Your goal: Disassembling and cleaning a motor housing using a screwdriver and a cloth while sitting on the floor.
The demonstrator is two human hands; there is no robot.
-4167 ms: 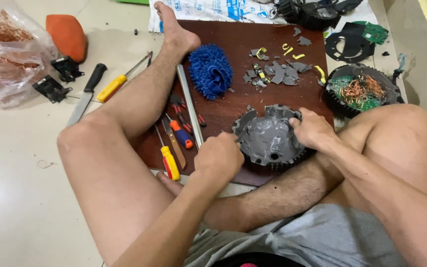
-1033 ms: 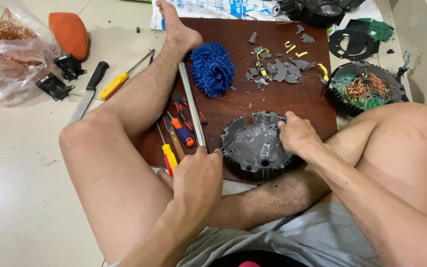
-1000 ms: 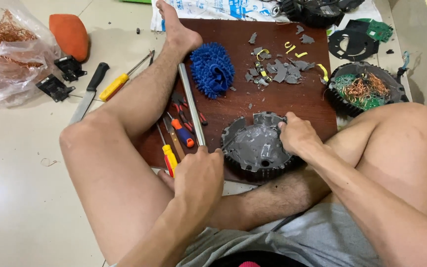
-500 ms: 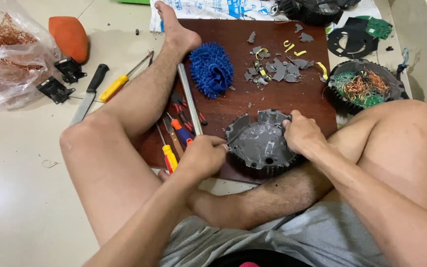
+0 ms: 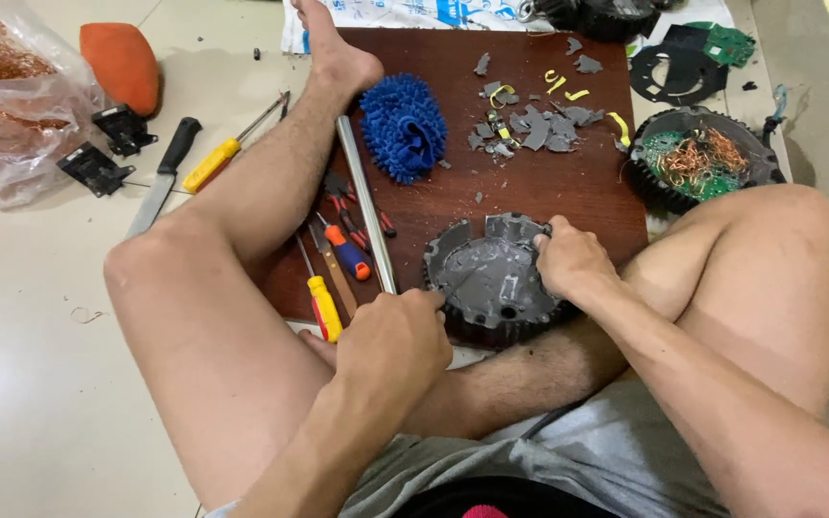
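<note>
Now your left hand (image 5: 393, 338) fist-closed at grey round housing (image 5: 491, 278) near-left rim, grasp unclear | right hand (image 5: 568, 264) grips its right rim | housing at brown board (image 5: 530, 187) near edge

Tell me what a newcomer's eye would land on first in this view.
Probably the round grey housing at the near edge of the dark red board, gripped by the left hand at its near-left rim and the right hand at its right rim. Next, the bright blue fuzzy pad farther back on the board, and the tangle of copper wire in a second round housing to the right.
</note>
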